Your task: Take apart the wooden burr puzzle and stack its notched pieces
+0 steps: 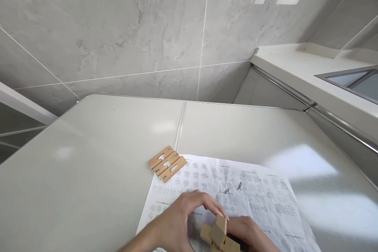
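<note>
At the bottom edge both hands close around a small wooden puzzle assembly (219, 236) made of crossed notched blocks. My left hand (180, 220) curls over it from the left, fingertips on its top block. My right hand (251, 234) grips it from the right and below, partly cut off by the frame. The assembly sits above a printed instruction sheet (251, 193) lying on the white table (97, 157). Three loose notched wooden bars (167, 163) lie side by side at the sheet's upper left corner, apart from both hands.
A seam (180, 126) divides the table top down the middle. Grey tiled wall (132, 27) rises behind the table. To the right runs a white counter (310, 75) with a recessed sink (354, 80), separated from the table by a gap.
</note>
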A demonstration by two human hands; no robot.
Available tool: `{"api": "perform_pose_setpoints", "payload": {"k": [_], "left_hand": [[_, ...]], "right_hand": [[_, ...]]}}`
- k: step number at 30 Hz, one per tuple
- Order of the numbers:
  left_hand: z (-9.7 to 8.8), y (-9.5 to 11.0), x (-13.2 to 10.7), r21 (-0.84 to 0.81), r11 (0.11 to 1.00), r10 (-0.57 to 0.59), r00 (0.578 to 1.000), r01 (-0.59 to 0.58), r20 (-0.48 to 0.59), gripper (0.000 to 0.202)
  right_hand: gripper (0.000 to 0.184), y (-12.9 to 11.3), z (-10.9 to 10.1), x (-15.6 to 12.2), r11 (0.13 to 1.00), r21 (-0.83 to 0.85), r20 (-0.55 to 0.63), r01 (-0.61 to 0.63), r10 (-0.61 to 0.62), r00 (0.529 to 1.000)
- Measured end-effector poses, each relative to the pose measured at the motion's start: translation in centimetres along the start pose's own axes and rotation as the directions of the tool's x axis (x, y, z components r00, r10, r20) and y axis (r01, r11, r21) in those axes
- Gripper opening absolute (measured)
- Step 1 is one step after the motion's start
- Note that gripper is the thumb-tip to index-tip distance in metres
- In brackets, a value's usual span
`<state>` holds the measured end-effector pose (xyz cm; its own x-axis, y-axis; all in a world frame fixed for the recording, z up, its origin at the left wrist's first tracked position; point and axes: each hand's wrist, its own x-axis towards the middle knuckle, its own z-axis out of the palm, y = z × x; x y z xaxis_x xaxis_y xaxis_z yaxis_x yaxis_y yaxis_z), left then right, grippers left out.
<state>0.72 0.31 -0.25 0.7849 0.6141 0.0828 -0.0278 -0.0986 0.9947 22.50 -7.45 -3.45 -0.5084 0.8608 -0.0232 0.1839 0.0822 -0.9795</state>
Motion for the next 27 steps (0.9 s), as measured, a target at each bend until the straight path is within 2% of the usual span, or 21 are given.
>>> {"api": "perform_pose_setpoints", "payload": {"k": [3,6,13,19,21,24,27], "left_hand": [[0.0,0.4,0.1,0.017,1.0,-0.016,1.0,0.016,-0.024,0.068],[0.0,0.5,0.0,0.049,0.998,-0.027,0.999,0.029,-0.046,0.065],[0.0,0.3,-0.1,0.099,0.995,-0.007,0.998,0.013,-0.063,0.068],[0.3,0.2,-0.2,0.121,0.992,0.032,0.996,-0.022,-0.087,0.067],[0.7,0.0,-0.2,0.136,0.99,0.042,0.992,-0.026,-0.121,0.067],[1.3,-0.5,-0.4,0.128,0.992,0.031,0.983,-0.007,-0.182,0.072],[1.6,-0.7,-0.5,0.123,0.992,0.031,0.981,-0.007,-0.19,0.076]], "right_hand": [[0.051,-1.9,-0.5,0.3,0.998,0.037,0.022,-0.051,0.051,0.998],[0.05,-2.7,-0.7,0.3,0.999,0.011,-0.003,-0.037,0.037,0.999],[0.039,-0.3,-0.1,-0.5,0.988,-0.151,-0.057,0.031,-0.04,0.998],[0.034,1.1,0.8,-0.8,0.953,-0.291,-0.198,0.086,-0.148,0.969],[0.026,1.2,0.8,-0.9,0.94,-0.33,-0.247,0.088,-0.176,0.953],[0.011,1.3,0.6,-1.0,0.934,-0.354,-0.309,0.056,-0.173,0.935],[0.013,1.3,0.4,-1.1,0.944,-0.331,-0.304,0.018,-0.124,0.944]]}}
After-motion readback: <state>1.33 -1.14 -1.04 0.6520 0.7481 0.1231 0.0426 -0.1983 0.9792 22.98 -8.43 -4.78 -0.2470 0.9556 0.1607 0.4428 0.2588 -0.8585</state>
